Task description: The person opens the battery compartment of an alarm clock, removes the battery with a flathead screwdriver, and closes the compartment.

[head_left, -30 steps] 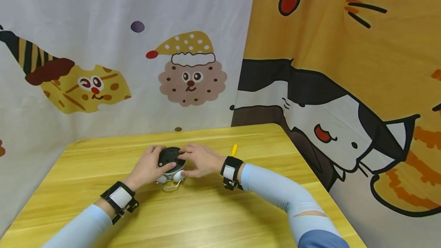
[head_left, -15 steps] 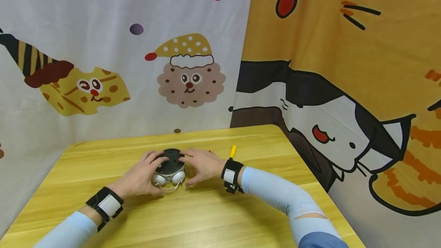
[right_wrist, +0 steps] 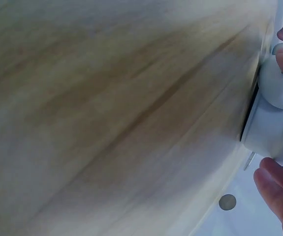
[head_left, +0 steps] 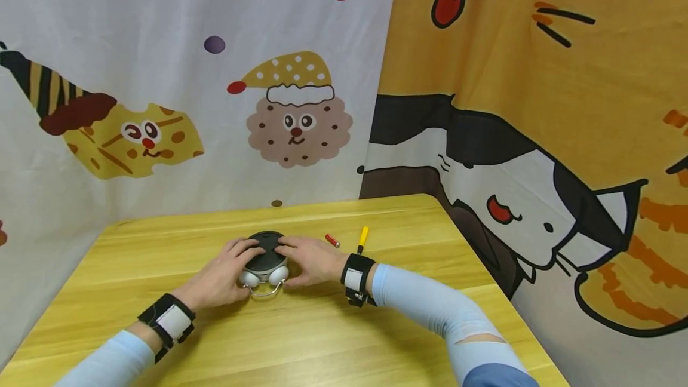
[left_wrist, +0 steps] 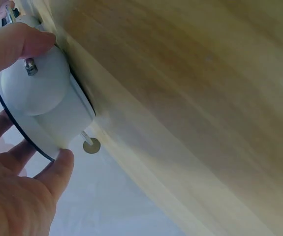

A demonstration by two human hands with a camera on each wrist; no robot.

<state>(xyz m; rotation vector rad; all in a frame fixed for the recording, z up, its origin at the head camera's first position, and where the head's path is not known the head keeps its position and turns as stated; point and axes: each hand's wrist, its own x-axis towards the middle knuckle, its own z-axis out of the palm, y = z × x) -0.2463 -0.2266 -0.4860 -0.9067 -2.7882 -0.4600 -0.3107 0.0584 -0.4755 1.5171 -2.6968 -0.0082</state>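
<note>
A twin-bell alarm clock [head_left: 267, 264] lies face down on the table, its black back up and its two white bells and wire handle towards me. My left hand [head_left: 217, 275] grips its left side, thumb at a bell and fingers over the rim. From the other side my right hand [head_left: 313, 263] holds it in the same way. In the left wrist view the thumb lies across the white bell [left_wrist: 35, 93], with fingertips at the casing's edge. The right wrist view shows the other bell [right_wrist: 276, 88] under the thumb. The clock's dial is hidden.
Beyond my right hand lie a small red battery-like cylinder [head_left: 332, 240] and a yellow-and-black-handled tool [head_left: 364, 237], partly hidden behind the wrist strap. The wooden table [head_left: 301, 339] meets a printed curtain [head_left: 177, 196] at its back edge.
My left hand has moved from the clock's back, where its thumb lay, to the clock's left side. Both thumbs have come in to the bells. The red cylinder has come into view.
</note>
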